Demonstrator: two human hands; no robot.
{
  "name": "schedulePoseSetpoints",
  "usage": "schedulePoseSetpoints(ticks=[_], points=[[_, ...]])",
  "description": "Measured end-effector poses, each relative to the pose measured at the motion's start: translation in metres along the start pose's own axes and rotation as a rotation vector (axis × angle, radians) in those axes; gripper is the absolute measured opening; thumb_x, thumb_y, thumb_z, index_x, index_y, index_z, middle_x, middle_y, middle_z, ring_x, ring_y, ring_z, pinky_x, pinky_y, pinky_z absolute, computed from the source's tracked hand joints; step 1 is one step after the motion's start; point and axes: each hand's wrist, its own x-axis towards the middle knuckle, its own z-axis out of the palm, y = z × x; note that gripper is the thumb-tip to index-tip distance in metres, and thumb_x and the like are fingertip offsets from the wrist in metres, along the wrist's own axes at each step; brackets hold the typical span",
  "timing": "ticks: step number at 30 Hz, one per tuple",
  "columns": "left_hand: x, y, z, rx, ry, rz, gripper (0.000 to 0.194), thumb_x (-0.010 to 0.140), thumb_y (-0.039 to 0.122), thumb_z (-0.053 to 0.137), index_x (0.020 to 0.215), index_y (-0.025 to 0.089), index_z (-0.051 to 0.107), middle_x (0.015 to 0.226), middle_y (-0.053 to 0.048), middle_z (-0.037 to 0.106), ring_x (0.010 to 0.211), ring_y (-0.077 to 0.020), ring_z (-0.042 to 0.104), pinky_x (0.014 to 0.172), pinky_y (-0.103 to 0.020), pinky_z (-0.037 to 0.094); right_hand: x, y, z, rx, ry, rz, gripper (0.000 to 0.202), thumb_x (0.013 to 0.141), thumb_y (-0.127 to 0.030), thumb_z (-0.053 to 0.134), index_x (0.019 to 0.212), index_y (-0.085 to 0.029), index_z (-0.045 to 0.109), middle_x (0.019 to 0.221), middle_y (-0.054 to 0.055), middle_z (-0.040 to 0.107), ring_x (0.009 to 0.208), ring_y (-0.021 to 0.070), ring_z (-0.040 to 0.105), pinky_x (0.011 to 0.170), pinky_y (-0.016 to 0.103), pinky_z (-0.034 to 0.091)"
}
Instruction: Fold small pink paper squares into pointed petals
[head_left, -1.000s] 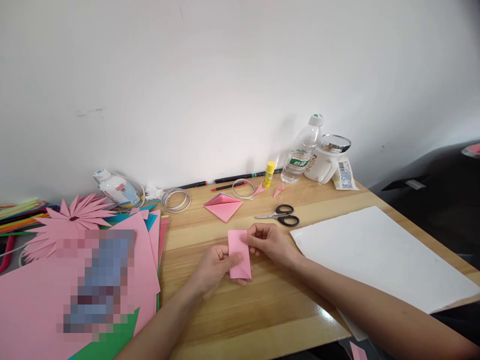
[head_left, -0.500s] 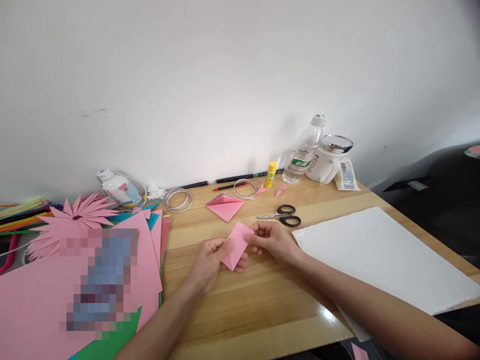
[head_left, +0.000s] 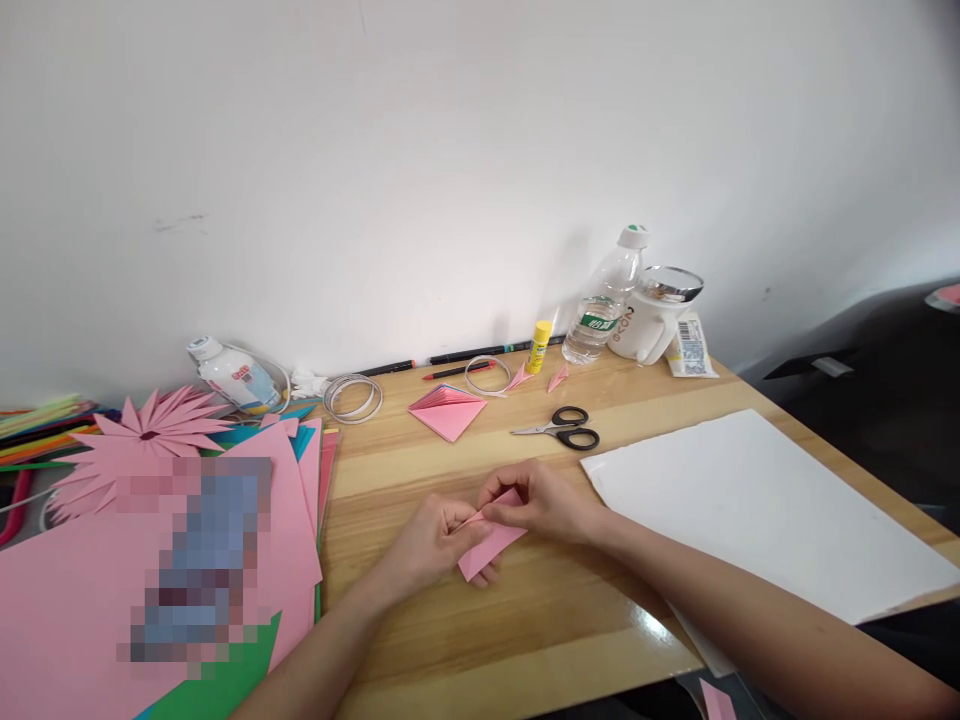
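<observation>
A small piece of folded pink paper (head_left: 491, 547) is held above the wooden table between both hands. My left hand (head_left: 435, 540) grips its left side, the thumb on top and other fingers underneath. On the upper right, my right hand (head_left: 536, 503) pinches the same paper, thumb and index finger close to the left thumb. Behind the hands lie a stack of folded pink paper pieces (head_left: 448, 415) and black-handled scissors (head_left: 562, 429), both untouched.
Pink and green paper sheets (head_left: 60, 600) and a pink paper flower (head_left: 150, 430) cover the left side. A glue stick (head_left: 538, 348), a water bottle (head_left: 596, 310) and a white mug (head_left: 641, 325) stand along the wall. A white board (head_left: 757, 520) lies right.
Both hands have moved slightly nearer to me. The pink paper has turned clockwise, and my right fingers have shifted from its right edge towards the left thumb.
</observation>
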Motion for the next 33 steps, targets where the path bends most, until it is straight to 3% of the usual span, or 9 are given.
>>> schedulePoseSetpoints(ticks=[5, 10, 15, 18, 21, 24, 29, 33], points=[[0.001, 0.003, 0.004, 0.006, 0.027, -0.058, 0.042, 0.077, 0.049, 0.049, 0.070, 0.009, 0.061, 0.063, -0.012, 0.068, 0.057, -0.0201, 0.066, 0.051, -0.026, 0.049, -0.001, -0.003, 0.001, -0.139, 0.034, -0.011, 0.007, 0.066, -0.015, 0.054, 0.068, -0.012, 0.060, 0.063, -0.001, 0.057, 0.055, 0.0066, 0.046, 0.049, 0.015, 0.034], [0.002, 0.001, 0.002, 0.005, 0.024, -0.040, 0.045, 0.077, 0.051, 0.049, 0.070, 0.008, 0.062, 0.063, -0.012, 0.068, 0.057, -0.0204, 0.066, 0.051, -0.026, 0.050, 0.001, -0.007, -0.004, -0.248, 0.069, -0.037, 0.008, 0.063, -0.014, 0.053, 0.065, -0.012, 0.060, 0.061, -0.001, 0.058, 0.053, 0.0072, 0.047, 0.048, 0.015, 0.035], [0.003, -0.003, -0.005, -0.050, 0.038, -0.018, 0.047, 0.076, 0.052, 0.051, 0.072, 0.007, 0.062, 0.067, -0.014, 0.068, 0.061, -0.0212, 0.067, 0.056, -0.030, 0.052, 0.004, -0.004, -0.019, -0.375, 0.212, -0.057, 0.009, 0.063, -0.012, 0.051, 0.064, -0.013, 0.060, 0.058, 0.000, 0.058, 0.052, 0.0083, 0.049, 0.049, 0.017, 0.038], [0.005, -0.005, -0.009, -0.084, 0.077, 0.003, 0.046, 0.075, 0.052, 0.053, 0.073, 0.007, 0.061, 0.071, -0.014, 0.069, 0.063, -0.0212, 0.067, 0.057, -0.031, 0.053, 0.005, -0.001, -0.024, -0.339, 0.318, -0.089, 0.009, 0.069, -0.018, 0.053, 0.069, -0.013, 0.060, 0.065, 0.001, 0.060, 0.058, 0.0099, 0.052, 0.054, 0.019, 0.041], [0.006, -0.005, -0.008, -0.023, 0.107, 0.043, 0.044, 0.079, 0.049, 0.048, 0.074, 0.008, 0.061, 0.070, -0.013, 0.068, 0.061, -0.0197, 0.066, 0.057, -0.029, 0.052, 0.006, 0.002, -0.023, -0.199, 0.220, -0.124, 0.022, 0.073, -0.031, 0.058, 0.087, -0.014, 0.061, 0.075, 0.002, 0.061, 0.065, 0.0104, 0.053, 0.057, 0.020, 0.042], [0.006, -0.004, -0.005, 0.129, 0.164, 0.126, 0.039, 0.084, 0.041, 0.040, 0.074, 0.010, 0.061, 0.065, -0.009, 0.068, 0.059, -0.0166, 0.064, 0.055, -0.025, 0.049, 0.007, 0.006, -0.020, -0.152, 0.113, -0.111, 0.027, 0.073, -0.039, 0.060, 0.079, -0.013, 0.062, 0.063, -0.001, 0.055, 0.056, 0.0084, 0.047, 0.052, 0.019, 0.038], [0.006, 0.000, 0.000, 0.494, 0.357, 0.278, 0.029, 0.076, 0.017, 0.039, 0.050, 0.015, 0.051, 0.051, 0.001, 0.060, 0.050, -0.0102, 0.056, 0.053, -0.021, 0.042, 0.007, 0.001, -0.023, -0.060, 0.097, -0.094, 0.035, 0.069, -0.046, 0.063, 0.065, -0.011, 0.059, 0.056, -0.003, 0.049, 0.051, 0.0074, 0.044, 0.048, 0.019, 0.036], [0.003, 0.004, -0.002, 0.474, 0.371, 0.280, 0.025, 0.075, 0.017, 0.039, 0.053, 0.016, 0.050, 0.052, 0.001, 0.060, 0.049, -0.0099, 0.058, 0.050, -0.019, 0.043, 0.000, -0.012, -0.037, -0.141, 0.161, -0.137, 0.034, 0.070, -0.045, 0.061, 0.068, -0.011, 0.059, 0.059, -0.001, 0.052, 0.053, 0.0083, 0.046, 0.051, 0.020, 0.037]])
